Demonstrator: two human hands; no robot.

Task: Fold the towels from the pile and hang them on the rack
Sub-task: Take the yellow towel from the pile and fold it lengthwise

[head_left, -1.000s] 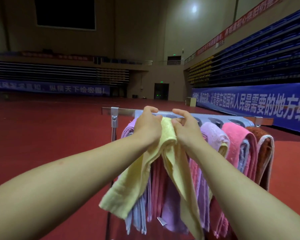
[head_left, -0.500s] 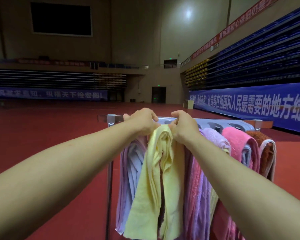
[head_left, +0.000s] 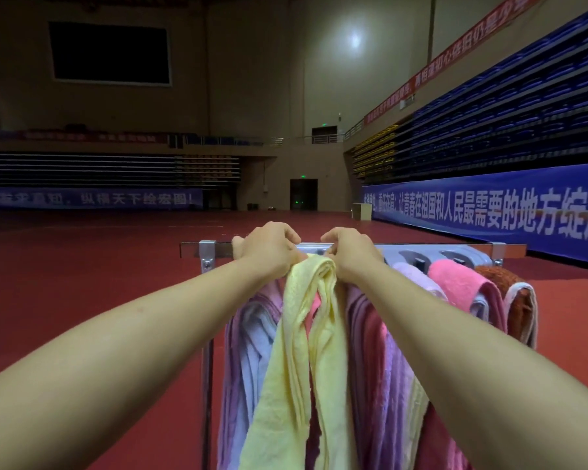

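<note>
Hanging now over the top bar of the rack (head_left: 218, 250), near the middle of the frame: yellow towel (head_left: 306, 351). One second ago, held up and spread wide, one corner out to the lower left. Half a second ago, already draped and bunched. Now bunched tighter still, two long strips falling straight down to the bottom edge of the frame.

Left hand (head_left: 269, 254) just left of the towel's top, right hand (head_left: 352, 254) just right of it, both at the bar. Fingers of both hands curled down at the top fold, pinching the yellow cloth or tucking it over the bar; fingertips hidden behind the knuckles, so hard to tell which. Both hands sitting a bit higher in the frame than before, and closer together.

Hanging beside it on the same bar: purple towel (head_left: 248, 351) to the left, pink towel (head_left: 462, 283) and brown towel (head_left: 520, 307) to the right, all still in their spots.

Meaning for the task: yellow towel looks hung, probably. Looks narrow and crumpled though, so maybe needs a little smoothing before letting go. Pile not in view, so no telling how many towels are left.
</note>
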